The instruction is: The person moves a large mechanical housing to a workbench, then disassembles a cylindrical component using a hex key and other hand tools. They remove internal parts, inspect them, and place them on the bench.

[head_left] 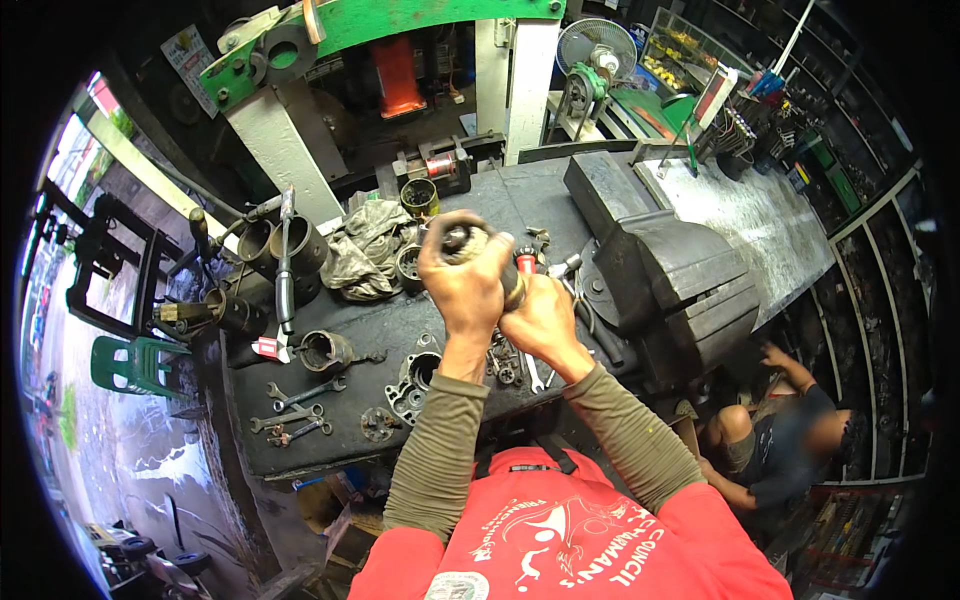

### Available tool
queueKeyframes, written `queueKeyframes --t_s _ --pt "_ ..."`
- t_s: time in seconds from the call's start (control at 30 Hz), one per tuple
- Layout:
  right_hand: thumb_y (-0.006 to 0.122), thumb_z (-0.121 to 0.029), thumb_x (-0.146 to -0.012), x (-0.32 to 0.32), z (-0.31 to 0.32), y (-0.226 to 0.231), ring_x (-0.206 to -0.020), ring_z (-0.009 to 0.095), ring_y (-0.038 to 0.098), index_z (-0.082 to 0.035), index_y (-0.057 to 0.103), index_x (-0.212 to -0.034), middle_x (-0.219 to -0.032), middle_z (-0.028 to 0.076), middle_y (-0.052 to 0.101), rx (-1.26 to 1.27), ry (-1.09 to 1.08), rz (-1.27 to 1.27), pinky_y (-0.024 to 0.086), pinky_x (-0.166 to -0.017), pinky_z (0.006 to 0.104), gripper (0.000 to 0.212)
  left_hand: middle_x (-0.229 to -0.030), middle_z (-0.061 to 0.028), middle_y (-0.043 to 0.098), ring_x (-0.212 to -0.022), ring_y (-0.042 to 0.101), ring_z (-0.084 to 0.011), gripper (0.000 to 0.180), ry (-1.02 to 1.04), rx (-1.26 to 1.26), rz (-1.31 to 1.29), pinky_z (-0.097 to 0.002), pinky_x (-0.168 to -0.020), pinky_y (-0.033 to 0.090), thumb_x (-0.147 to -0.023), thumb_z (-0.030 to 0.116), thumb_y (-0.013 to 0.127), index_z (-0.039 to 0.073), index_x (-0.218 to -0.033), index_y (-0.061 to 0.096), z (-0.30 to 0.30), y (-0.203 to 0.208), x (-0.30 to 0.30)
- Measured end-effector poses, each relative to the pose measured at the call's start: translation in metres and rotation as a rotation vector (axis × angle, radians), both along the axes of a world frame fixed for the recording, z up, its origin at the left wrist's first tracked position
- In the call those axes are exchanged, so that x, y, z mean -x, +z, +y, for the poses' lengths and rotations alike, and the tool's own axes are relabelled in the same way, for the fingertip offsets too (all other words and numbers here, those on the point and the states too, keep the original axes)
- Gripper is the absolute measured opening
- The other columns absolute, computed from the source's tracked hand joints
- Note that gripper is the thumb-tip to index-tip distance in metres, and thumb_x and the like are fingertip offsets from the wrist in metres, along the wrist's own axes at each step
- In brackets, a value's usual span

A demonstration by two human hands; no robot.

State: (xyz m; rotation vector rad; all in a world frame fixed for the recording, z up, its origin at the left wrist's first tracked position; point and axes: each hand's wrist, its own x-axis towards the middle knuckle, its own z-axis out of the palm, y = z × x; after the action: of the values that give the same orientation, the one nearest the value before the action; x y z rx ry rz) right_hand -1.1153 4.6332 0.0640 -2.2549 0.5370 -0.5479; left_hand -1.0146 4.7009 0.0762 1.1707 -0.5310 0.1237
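Above the dark workbench [350, 415], my left hand [465, 290] curls around a dark cylindrical metal part [514, 288] with a rounded end and a brass-coloured band. My right hand [543, 318] closes on the nearer end of that part, just beside the left. Its exact kind is hard to make out, since my fingers cover much of it. Beneath my hands lie a grey cast housing [410, 385] with a round opening and a cluster of small metal pieces [505, 365]. A red-ended tool [526, 262] sits just past my right hand.
A large black bench vise [680, 280] stands at the right. Several wrenches [295, 410], a metal cylinder [325, 350] and a crumpled grey rag [370, 250] occupy the bench's left side. Someone [790, 430] sits low at the right. A green chair [130, 365] stands outside, left.
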Motion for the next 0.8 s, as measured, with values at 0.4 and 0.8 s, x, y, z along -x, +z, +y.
queueKeyframes --t_s 0.4,0.8 --pt "0.073 -0.013 -0.078 -0.008 0.001 0.001 -0.076 0.046 0.071 -0.003 0.071 -0.076 -0.075 0.029 0.069 0.125 -0.178 -0.098 0.055 -0.063 0.0489 0.011 -0.083 0.0019 0.064 -0.074 0.06 -0.0061 0.022 -0.133 -0.116 0.226 -0.0237 -0.068 0.051 -0.075 -0.003 0.08 0.005 -0.091 0.066 -0.017 0.028 0.014" --pt "0.078 -0.022 -0.079 -0.002 -0.008 -0.025 -0.073 0.04 0.073 -0.002 0.073 -0.08 -0.076 0.021 0.074 0.094 -0.226 0.108 0.054 -0.064 0.0512 0.021 -0.079 0.0011 0.064 -0.07 0.06 -0.0062 0.018 -0.043 -0.218 0.261 -0.0246 -0.064 0.051 -0.075 -0.003 0.075 0.004 -0.089 0.067 -0.035 0.008 0.018"
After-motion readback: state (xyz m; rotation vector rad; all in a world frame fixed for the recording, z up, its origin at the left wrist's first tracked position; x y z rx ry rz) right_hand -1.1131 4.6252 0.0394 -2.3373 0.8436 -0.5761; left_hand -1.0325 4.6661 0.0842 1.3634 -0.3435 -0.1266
